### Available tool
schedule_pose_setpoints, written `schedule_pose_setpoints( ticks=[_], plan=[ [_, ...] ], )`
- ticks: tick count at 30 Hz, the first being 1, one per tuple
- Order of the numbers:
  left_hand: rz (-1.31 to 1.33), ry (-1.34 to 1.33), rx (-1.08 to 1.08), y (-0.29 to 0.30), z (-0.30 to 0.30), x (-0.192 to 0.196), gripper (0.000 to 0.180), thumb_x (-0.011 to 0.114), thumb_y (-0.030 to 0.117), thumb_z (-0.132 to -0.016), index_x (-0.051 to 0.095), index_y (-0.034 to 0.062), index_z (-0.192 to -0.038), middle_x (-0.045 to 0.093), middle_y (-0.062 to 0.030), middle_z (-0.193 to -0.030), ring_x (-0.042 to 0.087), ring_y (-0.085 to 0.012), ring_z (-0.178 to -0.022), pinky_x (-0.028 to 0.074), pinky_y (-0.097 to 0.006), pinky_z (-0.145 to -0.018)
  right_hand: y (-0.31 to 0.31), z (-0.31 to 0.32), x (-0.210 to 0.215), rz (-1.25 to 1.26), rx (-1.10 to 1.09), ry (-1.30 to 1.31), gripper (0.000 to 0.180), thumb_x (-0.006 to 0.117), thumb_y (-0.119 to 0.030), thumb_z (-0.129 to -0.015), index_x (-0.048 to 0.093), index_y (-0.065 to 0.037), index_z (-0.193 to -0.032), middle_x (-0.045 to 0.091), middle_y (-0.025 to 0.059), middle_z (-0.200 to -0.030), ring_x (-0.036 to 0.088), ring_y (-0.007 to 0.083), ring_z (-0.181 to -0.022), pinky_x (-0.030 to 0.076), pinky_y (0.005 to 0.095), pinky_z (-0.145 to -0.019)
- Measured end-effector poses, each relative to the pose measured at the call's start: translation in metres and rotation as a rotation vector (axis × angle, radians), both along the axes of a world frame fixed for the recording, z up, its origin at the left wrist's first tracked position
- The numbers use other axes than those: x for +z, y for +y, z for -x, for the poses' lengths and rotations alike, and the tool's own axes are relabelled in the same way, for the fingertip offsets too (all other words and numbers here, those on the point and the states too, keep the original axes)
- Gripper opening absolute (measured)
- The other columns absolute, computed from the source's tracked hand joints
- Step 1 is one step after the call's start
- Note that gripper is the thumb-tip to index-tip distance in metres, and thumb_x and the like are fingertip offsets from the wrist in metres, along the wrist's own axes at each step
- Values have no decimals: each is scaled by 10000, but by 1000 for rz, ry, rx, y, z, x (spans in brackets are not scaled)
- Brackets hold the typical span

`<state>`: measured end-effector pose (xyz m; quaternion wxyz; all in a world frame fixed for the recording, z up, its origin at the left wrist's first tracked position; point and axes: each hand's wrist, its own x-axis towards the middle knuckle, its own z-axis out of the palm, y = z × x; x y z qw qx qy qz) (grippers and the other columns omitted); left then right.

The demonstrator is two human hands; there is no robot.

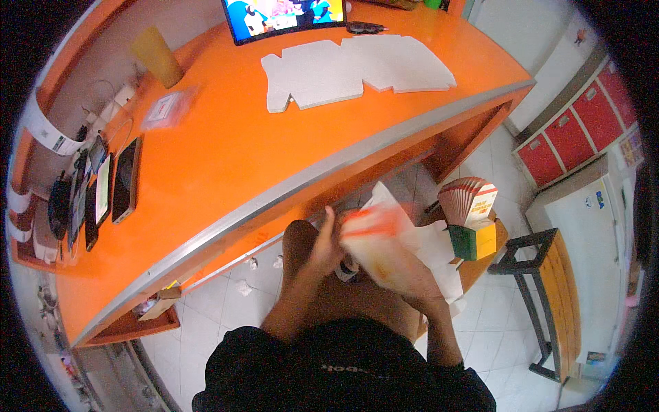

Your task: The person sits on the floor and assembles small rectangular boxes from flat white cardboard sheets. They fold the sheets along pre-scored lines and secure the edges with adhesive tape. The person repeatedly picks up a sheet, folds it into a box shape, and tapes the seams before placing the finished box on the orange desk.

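Mid-frame, the right hand grips a blurred paper carton. The left hand, thumb raised, touches it; its grip I cannot tell.

Phones left on desk, sheets before screen; folded cartons right.

A small takeaway shop or packing counter was suggested, though a home could not be ruled out. An orange tabletop with a metal-trimmed edge was occupied by flat white carton blanks, a lit screen and several smartphones. Printed food cartons were nested in a fanned stack beside it, and a blurred red-and-white carton was held over the lap. A white-tiled floor, a metal-framed wooden bench and a red-panelled cabinet were also seen.
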<state>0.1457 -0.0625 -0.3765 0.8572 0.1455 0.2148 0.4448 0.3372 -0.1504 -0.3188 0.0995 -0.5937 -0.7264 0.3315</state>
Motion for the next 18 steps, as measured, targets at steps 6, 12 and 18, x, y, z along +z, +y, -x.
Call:
schedule_pose_setpoints(
  ticks=[6, 12, 18],
  plan=[
    [-897, 827, -226, 1, 25, 21, 561, 574, 107, -849, 345, 29, -1355, 433, -119, -1336, 436, -203, -1186, 347, -344, -996, 16, -33, -14, -169, 126, 307, 191, 586, -101, -812, 578, -92, -1002, 606, 92, -1065, 550, 245, -1093, 319, 436, -1047],
    [-1349, 1064, 94, -27, -14, 45, 521, 564, -48, -771, 473, 39, -1277, 503, -162, -1225, 483, -296, -1152, 354, -365, -1014, 35, 8, -4, -231, -561, 992, 237, 556, -128, -890, 473, -43, -1095, 573, 92, -926, 565, 230, -949, 453, 305, -849],
    [-1118, 1220, 568, -39, -32, 45, 335, 579, -9, -833, 568, -9, -1168, 573, -155, -1157, 565, -258, -1069, 443, -330, -915, 30, 29, -13, -631, -542, 695, 73, 602, -31, -832, 583, 7, -891, 615, 141, -970, 602, 196, -848, 478, 270, -711]
  ],
)
